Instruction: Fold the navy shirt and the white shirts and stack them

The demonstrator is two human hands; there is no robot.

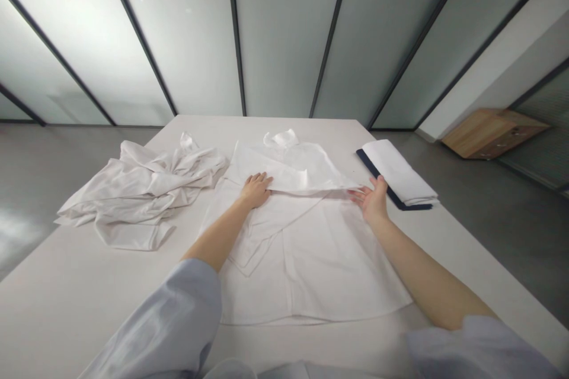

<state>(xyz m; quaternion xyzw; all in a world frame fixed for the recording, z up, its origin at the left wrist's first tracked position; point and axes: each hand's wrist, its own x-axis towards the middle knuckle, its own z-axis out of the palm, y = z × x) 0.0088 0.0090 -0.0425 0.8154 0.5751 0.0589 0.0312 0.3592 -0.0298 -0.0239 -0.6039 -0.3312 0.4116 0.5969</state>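
Note:
A white shirt (338, 260) lies spread on the table in front of me, its collar (281, 138) at the far end. A sleeve is folded diagonally across its body, with the cuff end toward the lower left. My left hand (256, 189) rests flat on the shirt's upper part, fingers stretched out. At the shirt's right edge is my right hand (372, 198), its thumb raised apart from the fingers. Those fingertips touch or sit just under the fabric's edge; a firm hold does not show.
A crumpled white garment (151, 189) lies to the left on the white table (89, 296). At the right, folded white cloth (398, 172) sits on a dark blue folded piece (408, 207). Frosted glass panels (284, 35) stand beyond the table; a wooden cabinet (480, 130) is at far right.

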